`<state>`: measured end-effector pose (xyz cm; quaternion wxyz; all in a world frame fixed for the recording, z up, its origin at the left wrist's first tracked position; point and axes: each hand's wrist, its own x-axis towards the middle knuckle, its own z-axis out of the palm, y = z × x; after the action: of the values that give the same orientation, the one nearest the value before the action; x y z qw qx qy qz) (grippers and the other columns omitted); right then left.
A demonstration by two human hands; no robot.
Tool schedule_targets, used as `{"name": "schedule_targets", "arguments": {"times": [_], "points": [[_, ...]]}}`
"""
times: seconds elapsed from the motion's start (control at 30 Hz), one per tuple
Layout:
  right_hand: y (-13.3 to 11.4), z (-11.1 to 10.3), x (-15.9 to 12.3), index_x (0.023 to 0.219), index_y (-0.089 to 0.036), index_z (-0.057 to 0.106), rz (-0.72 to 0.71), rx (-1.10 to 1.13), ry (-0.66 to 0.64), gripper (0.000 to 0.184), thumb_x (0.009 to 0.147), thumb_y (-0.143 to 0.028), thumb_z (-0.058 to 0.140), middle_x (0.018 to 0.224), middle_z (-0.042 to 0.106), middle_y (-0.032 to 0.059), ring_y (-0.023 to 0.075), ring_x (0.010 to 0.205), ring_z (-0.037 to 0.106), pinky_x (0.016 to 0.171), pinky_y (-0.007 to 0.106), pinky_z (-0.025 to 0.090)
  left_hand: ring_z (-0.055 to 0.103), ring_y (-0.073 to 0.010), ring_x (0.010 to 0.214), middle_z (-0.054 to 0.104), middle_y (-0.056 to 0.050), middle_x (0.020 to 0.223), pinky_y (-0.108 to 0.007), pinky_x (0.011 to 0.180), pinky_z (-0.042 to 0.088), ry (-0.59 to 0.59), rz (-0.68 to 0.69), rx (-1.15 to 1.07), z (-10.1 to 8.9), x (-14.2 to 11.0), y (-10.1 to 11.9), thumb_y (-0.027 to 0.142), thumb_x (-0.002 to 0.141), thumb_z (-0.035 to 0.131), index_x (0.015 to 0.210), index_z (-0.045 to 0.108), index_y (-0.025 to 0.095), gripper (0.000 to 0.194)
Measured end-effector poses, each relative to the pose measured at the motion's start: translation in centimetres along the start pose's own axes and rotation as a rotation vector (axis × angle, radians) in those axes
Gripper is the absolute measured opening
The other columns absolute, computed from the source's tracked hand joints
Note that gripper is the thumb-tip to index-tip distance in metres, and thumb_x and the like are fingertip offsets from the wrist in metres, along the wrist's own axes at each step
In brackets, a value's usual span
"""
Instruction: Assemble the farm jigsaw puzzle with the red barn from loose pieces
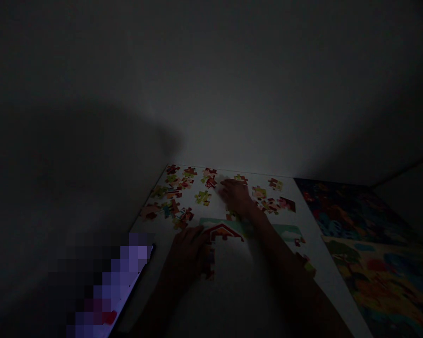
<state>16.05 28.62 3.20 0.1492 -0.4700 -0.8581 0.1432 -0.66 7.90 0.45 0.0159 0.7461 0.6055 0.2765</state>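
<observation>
resting hand: your left hand (187, 249) lies palm down at lower centre of the frame, its fingers (201, 233) bunched and touching the left end of a red roof-shaped puzzle section (223, 231); the light is too dim to tell whether they have hold of anything.
blurred hand: your right hand (235, 197) sits over the upper middle of the table, fingers partly spread beside the loose pieces; the blur hides whether they pinch one.
loose pieces: red, green and pink jigsaw pieces (202, 197) lie in scattered clumps across the far part of the white table (317, 239), on both sides of your right hand.
near the hands: pale green puzzle strips (285, 232) lie on either side of the roof section, just below your right hand.
right of the frame: a colourful printed sheet (366, 253) lies flat just beside the table's right edge.
lower left: a pixelated, lit object (123, 277) sits beside your left forearm; what it is cannot be told.
</observation>
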Motion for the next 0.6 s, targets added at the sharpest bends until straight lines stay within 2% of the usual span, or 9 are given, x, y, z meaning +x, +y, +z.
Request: {"name": "schedule_targets", "arguments": {"times": [0.07,0.13,0.27,0.4,0.6], "points": [[-1.3,0.8,-0.2,0.145,-0.026,0.049,-0.119,0.001,-0.055,0.048,0.100,-0.040,0.046,0.154,0.045,0.0100,0.0297,0.141,0.040,0.113,0.051,0.033,0.060,-0.0247,0.113,0.066,-0.009,0.123,-0.042,0.094,0.052,0.003,-0.001,-0.003,0.1,-0.1,0.0,0.017,0.093,0.049,0.117,0.067,0.024,0.031],[-2.2,1.3,-0.3,0.148,-0.027,0.046,-0.158,0.000,-0.078,0.048,0.101,-0.041,0.043,0.158,0.040,0.0079,0.0293,0.144,0.037,0.116,0.052,0.029,0.060,-0.0251,0.114,0.066,-0.010,0.123,-0.042,0.094,0.052,0.007,-0.007,-0.005,0.1,-0.1,0.1,0.017,0.093,0.048,0.116,0.067,0.023,0.031],[-2.6,1.3,-0.5,0.138,-0.026,0.056,-0.141,-0.001,-0.053,0.041,0.102,-0.038,0.043,0.150,0.051,0.0090,0.0273,0.137,0.046,0.115,0.050,0.031,0.059,-0.0254,0.114,0.066,-0.010,0.124,-0.043,0.094,0.052,0.021,0.003,0.013,0.1,-0.1,0.2,0.015,0.093,0.047,0.115,0.067,0.022,0.031],[-2.8,0.6,-0.6,0.124,-0.022,0.066,-0.132,-0.036,-0.057,0.034,0.101,-0.034,0.044,0.130,0.066,0.0107,0.0254,0.121,0.057,0.107,0.042,0.037,0.060,-0.0255,0.112,0.067,-0.009,0.122,-0.043,0.094,0.052,0.029,0.012,0.016,0.0,0.0,0.2,0.016,0.093,0.049,0.116,0.067,0.022,0.031],[-3.2,0.1,-0.7,0.137,-0.020,0.058,-0.126,-0.058,-0.044,0.041,0.101,-0.029,0.042,0.116,0.072,0.0108,0.0253,0.109,0.060,0.094,0.034,0.042,0.059,-0.0252,0.113,0.066,-0.009,0.123,-0.042,0.095,0.052,0.022,-0.002,0.004,0.0,-0.1,0.3,0.016,0.093,0.050,0.119,0.066,0.024,0.032]]}}
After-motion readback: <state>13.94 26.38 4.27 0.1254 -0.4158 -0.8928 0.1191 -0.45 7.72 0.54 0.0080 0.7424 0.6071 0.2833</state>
